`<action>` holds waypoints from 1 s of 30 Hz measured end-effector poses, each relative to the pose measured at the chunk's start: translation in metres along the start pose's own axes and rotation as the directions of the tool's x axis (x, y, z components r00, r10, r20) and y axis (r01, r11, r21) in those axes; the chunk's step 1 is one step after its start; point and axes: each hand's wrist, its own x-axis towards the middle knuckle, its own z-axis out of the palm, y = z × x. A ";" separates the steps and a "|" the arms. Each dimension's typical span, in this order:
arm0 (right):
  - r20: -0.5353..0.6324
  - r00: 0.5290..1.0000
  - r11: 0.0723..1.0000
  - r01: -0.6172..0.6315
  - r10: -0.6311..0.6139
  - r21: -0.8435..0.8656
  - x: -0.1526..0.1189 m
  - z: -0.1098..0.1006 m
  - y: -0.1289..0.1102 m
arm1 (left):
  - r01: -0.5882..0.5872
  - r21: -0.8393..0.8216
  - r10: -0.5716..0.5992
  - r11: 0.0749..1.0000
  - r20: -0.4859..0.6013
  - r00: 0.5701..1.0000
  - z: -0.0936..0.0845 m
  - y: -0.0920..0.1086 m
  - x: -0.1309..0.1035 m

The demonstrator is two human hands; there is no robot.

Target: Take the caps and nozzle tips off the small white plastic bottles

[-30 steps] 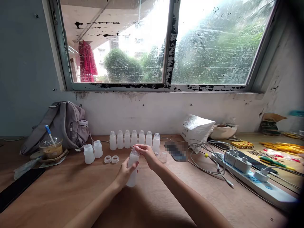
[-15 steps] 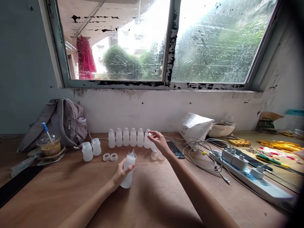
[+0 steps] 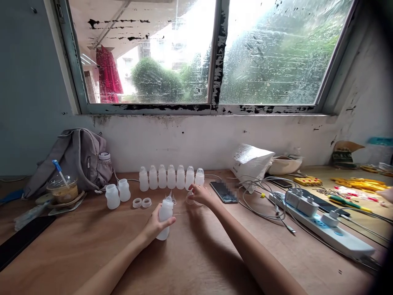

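- With the held bottle as centre and the window at twelve, the desk (image 3: 190, 266) spreads brown wood toward six, giving the forearms room.
- The left hand (image 3: 156, 224) grips a frosted bottle (image 3: 166, 214), neck up, slightly tilted.
- The right hand (image 3: 200, 195) reaches to two o'clock, fingertips at a transparent cover (image 3: 189, 200); I can't tell whether they pinch it.
- At twelve, seven topped bottles (image 3: 171, 177) line up near the wall; at ten, two white rings (image 3: 142, 203), then two open bottles (image 3: 118, 194).
- Toward three, looped cables (image 3: 264, 207) and a power strip (image 3: 340, 239) bound that side.
- A transparent pointed piece (image 3: 173, 200) is partly hidden behind the held neck; part of the phone (image 3: 218, 191) is pixelated.
- A dark slab (image 3: 24, 241) past eight is cut off, as is someone's blurred hand (image 3: 386, 194) near three.
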 end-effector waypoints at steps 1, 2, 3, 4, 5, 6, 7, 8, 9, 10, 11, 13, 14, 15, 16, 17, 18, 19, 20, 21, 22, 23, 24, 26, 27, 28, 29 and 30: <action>0.000 1.000 1.000 0.003 -0.003 -0.006 0.000 0.000 0.000 | 0.013 -0.017 -0.012 1.000 0.016 1.000 0.000 0.001 0.000; -0.004 1.000 1.000 0.008 -0.008 -0.010 0.000 -0.001 -0.001 | 0.026 -0.034 -0.025 0.999 0.033 0.999 0.000 0.001 -0.001; -0.014 1.000 1.000 0.016 -0.016 -0.017 0.000 -0.002 -0.003 | 0.036 -0.049 -0.034 0.998 0.045 0.998 0.000 0.001 -0.001; -0.033 0.999 0.999 0.030 -0.030 -0.015 -0.001 -0.004 -0.007 | 0.040 -0.058 -0.038 0.997 0.043 0.998 0.000 0.000 -0.001; -0.054 0.997 0.999 0.053 -0.053 0.007 -0.002 -0.007 -0.013 | 0.035 -0.057 -0.033 0.998 0.030 0.999 0.001 -0.002 0.000; -0.068 0.995 0.996 0.080 -0.077 0.042 -0.004 -0.010 -0.020 | 0.021 -0.044 -0.021 0.999 0.005 1.000 0.001 -0.004 0.001; -0.081 0.990 0.986 0.121 -0.112 0.116 -0.007 -0.013 -0.030 | 0.003 -0.018 -0.003 1.000 -0.030 1.000 0.001 -0.007 0.001; -0.060 0.988 0.964 0.154 -0.144 0.215 -0.011 -0.014 -0.040 | -0.016 0.016 0.017 1.000 -0.067 0.998 0.001 -0.010 0.002; -0.019 0.985 0.937 0.169 -0.172 0.305 -0.016 -0.015 -0.052 | -0.028 0.054 0.033 0.998 -0.101 0.994 0.001 -0.012 0.003; 0.016 0.981 0.912 0.175 -0.195 0.371 -0.023 -0.014 -0.063 | -0.030 0.086 0.041 0.996 -0.126 0.991 0.001 -0.013 0.004; 0.024 0.978 0.897 0.181 -0.208 0.404 -0.029 -0.011 -0.074 | -0.028 0.105 0.042 0.994 -0.137 0.990 0.000 -0.013 0.004; 0.005 0.981 0.888 0.176 -0.196 0.425 -0.041 -0.002 -0.093 | -0.024 0.102 0.038 0.995 -0.133 0.990 0.000 -0.010 0.005; -0.026 0.984 0.886 0.171 -0.177 0.432 -0.046 0.003 -0.100 | -0.028 0.081 0.038 0.996 -0.120 0.992 -0.001 -0.007 0.004; -0.062 0.986 0.884 0.164 -0.153 0.438 -0.049 0.007 -0.106 | -0.029 0.050 0.034 0.998 -0.096 0.995 -0.001 -0.004 0.004; -0.096 0.988 0.882 0.154 -0.124 0.445 -0.052 0.011 -0.110 | -0.015 0.008 0.016 1.000 -0.055 0.998 -0.002 0.000 0.003; -0.122 0.988 0.879 0.143 -0.098 0.456 -0.053 0.013 -0.112 | 0.019 -0.041 -0.019 0.999 0.003 1.000 -0.002 0.003 0.002; -0.141 0.987 0.871 0.136 -0.079 0.471 -0.054 0.014 -0.114 | 0.072 -0.094 -0.065 0.993 0.073 0.995 -0.003 0.007 0.001; -0.152 0.986 0.860 0.135 -0.068 0.492 -0.055 0.014 -0.115 | 0.131 -0.142 -0.110 0.981 0.146 0.983 -0.003 0.009 -0.001; -0.155 0.986 0.841 0.140 -0.067 0.522 -0.056 0.012 -0.116 | 0.189 -0.187 -0.148 0.964 0.213 0.966 -0.004 0.012 -0.003; -0.147 0.986 0.814 0.147 -0.076 0.562 -0.058 0.010 -0.117 | 0.240 -0.236 -0.174 0.942 0.271 0.947 -0.005 0.014 -0.005; -0.126 0.988 0.778 0.148 -0.089 0.611 -0.059 0.007 -0.119 | 0.282 -0.296 -0.182 0.913 0.323 0.929 -0.005 0.016 -0.007; -0.092 0.990 0.732 0.142 -0.108 0.667 -0.061 0.004 -0.121 | 0.319 -0.366 -0.174 0.874 0.377 0.910 -0.006 0.018 -0.010; -0.047 0.990 0.679 0.126 -0.134 0.723 -0.063 0.000 -0.123 | 0.354 -0.441 -0.149 0.825 0.433 0.889 -0.006 0.019 -0.012; 0.047 0.976 0.570 0.084 -0.212 0.817 -0.065 -0.008 -0.127 | 0.410 -0.572 -0.067 0.710 0.525 0.848 -0.006 0.020 -0.015; 0.081 0.963 0.524 0.070 -0.259 0.849 -0.065 -0.011 -0.127 | 0.420 -0.619 -0.022 0.664 0.545 0.838 -0.006 0.021 -0.016; 0.104 0.947 0.492 0.062 -0.304 0.868 -0.063 -0.014 -0.126 | 0.421 -0.650 0.013 0.633 0.552 0.834 -0.007 0.020 -0.015; 0.118 0.933 0.476 0.062 -0.339 0.877 -0.059 -0.015 -0.123 | 0.418 -0.673 0.031 0.611 0.547 0.836 -0.008 0.020 -0.015; 0.122 0.927 0.479 0.069 -0.356 0.875 -0.055 -0.015 -0.118 | 0.405 -0.694 0.040 0.595 0.529 0.847 -0.011 0.019 -0.013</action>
